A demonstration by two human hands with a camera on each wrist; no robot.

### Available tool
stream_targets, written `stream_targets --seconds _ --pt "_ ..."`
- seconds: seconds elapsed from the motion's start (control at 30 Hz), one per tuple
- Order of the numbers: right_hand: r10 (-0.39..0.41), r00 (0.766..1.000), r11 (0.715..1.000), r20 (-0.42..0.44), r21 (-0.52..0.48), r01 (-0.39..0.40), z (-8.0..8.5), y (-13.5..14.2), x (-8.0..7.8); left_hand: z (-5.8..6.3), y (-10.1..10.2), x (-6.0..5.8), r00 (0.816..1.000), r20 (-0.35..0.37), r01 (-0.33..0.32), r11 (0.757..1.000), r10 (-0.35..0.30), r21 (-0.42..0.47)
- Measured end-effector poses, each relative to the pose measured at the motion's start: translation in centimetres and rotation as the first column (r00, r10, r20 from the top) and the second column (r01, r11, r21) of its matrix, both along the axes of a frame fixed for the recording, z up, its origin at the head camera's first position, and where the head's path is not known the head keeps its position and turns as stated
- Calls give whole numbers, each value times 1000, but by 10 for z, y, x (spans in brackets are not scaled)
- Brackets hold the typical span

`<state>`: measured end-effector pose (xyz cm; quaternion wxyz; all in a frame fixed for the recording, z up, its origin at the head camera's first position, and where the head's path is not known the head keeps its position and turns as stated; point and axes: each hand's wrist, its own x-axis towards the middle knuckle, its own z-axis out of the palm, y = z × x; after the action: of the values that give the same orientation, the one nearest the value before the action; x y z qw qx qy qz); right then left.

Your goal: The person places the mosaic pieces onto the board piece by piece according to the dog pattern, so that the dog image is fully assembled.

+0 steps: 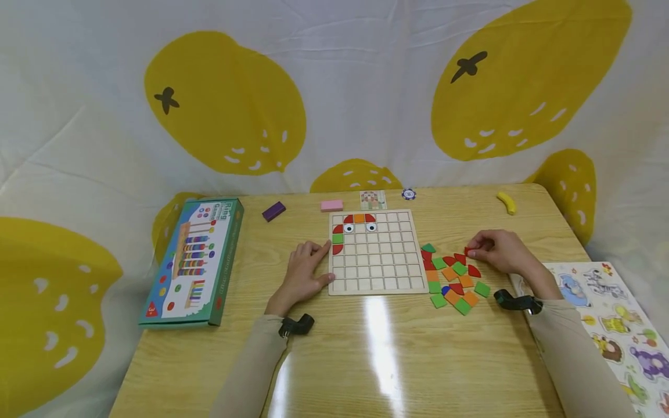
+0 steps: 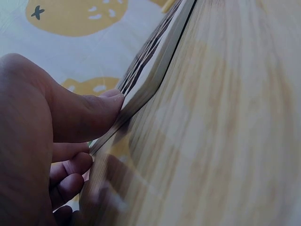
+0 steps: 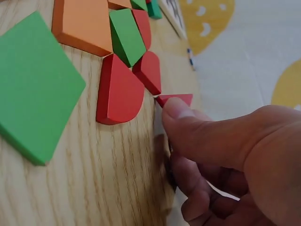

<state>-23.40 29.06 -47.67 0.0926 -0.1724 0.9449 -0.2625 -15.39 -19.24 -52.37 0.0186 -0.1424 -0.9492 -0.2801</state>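
Note:
A wooden grid board (image 1: 387, 261) lies in the middle of the table. Along its upper left part sit red quarter-circle pieces, a green square (image 1: 338, 238), an orange square (image 1: 359, 219) and two eye pieces (image 1: 348, 229). My left hand (image 1: 303, 271) rests at the board's left side, fingers spread, with the thumb (image 2: 101, 110) against its edge. Between thumb and fingers, my right hand (image 1: 499, 251) pinches a red quarter-circle piece (image 3: 181, 99), partly hidden by the thumb. Just left of that hand is a loose pile of red, green and orange pieces, including an orange square (image 1: 449, 274).
A boxed ring game (image 1: 193, 261) lies on the left. Along the back are a purple block (image 1: 274, 211), a pink block (image 1: 331, 205), a pattern card (image 1: 373, 200), a round chip (image 1: 409, 194) and a toy banana (image 1: 506, 203). An animal picture board (image 1: 601, 302) lies under the right forearm.

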Motion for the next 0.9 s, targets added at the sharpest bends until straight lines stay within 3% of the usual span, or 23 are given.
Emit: stream_targets --seconds 0.1,0.27,0.43,0.57,0.63,0.7,0.9 --pt "-58 998 997 22 -42 59 -1 2 0 0 0 -1 1000 3 0 1000 0 -6" --pt "-126 990 957 61 -256 138 -1 -17 -6 1 0 -1 1000 14 1 1000 -1 -8" --pt "-97 994 888 57 -446 113 4 -67 -18 2 0 1 1000 8 0 1000 0 2" --pt "-66 995 860 72 -501 93 17 -119 -22 -1 -1 1 1000 9 2 1000 -2 -1" --pt "-44 997 862 66 -501 72 23 -143 -24 -2 0 0 1000 12 2 1000 -2 -5" --pt "-26 998 869 50 -492 47 17 -161 -30 -3 0 -1 1000 11 2 1000 -2 -7" --pt "89 992 906 -88 -408 -117 -14 -200 -53 -4 -3 -2 1000 -13 2 1000 -2 -14"
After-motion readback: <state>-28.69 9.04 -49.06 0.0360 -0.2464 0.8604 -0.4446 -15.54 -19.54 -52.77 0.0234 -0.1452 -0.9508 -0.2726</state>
